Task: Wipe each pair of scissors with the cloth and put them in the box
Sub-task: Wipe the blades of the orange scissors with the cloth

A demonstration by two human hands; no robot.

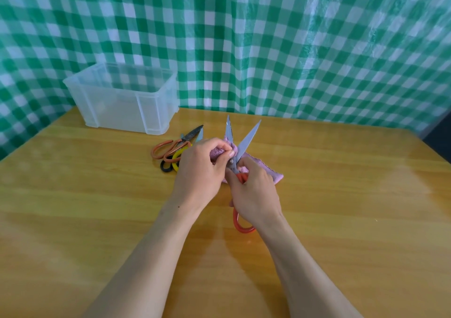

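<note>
Clear box (117,107) on table (341,195), loose scissors (168,148) lying just beside it

No writing, label, brand or number could be read. The box (117,107), the blades of the held scissors (247,138), the other scissors (168,148), the cloth (274,174) and the checked curtain (292,49) showed nothing legible.
</note>
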